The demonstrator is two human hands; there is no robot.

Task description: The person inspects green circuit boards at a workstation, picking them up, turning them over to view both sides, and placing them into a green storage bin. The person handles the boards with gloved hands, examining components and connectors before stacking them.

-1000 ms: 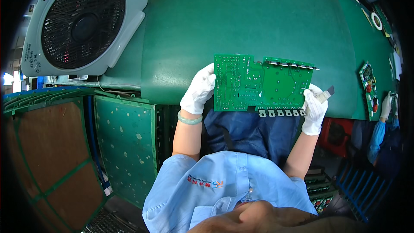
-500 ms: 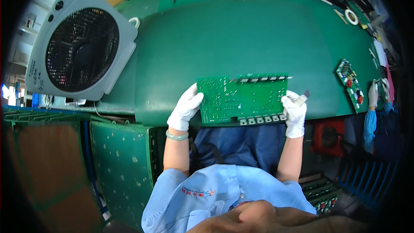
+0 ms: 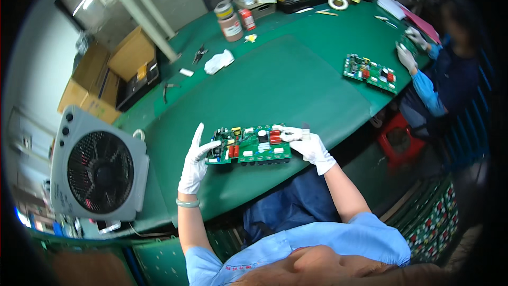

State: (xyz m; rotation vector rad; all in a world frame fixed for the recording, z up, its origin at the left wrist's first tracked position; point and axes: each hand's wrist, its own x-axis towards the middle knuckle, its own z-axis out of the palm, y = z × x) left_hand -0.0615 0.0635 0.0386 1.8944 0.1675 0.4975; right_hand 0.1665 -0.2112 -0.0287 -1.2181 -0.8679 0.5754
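Observation:
A green circuit board [image 3: 248, 145] is between my white-gloved hands, its component side with red, black and white parts showing. At its left end, my left hand [image 3: 193, 163] has the thumb over the board's edge and a finger stretched upward. My right hand [image 3: 311, 148] grips the right end, fingers bent over the board's corner. A small flat pale piece with a grey tip [image 3: 306, 129] sticks up from the right hand's fingers; its kind is unclear. The board's underside is hidden.
Another populated circuit board [image 3: 370, 74] lies on the green table [image 3: 275, 85] to the right. Beyond it, a co-worker's gloved hands [image 3: 410, 53] hold a board. A grey fan [image 3: 103, 164] stands left. White crumpled material [image 3: 218, 62], pliers [image 3: 199, 54] and a jar [image 3: 229, 24] lie farther back.
The board has turned over from its solder side to its component side, both hands staying at its ends. The view has swung to the right, bringing in more of the co-worker.

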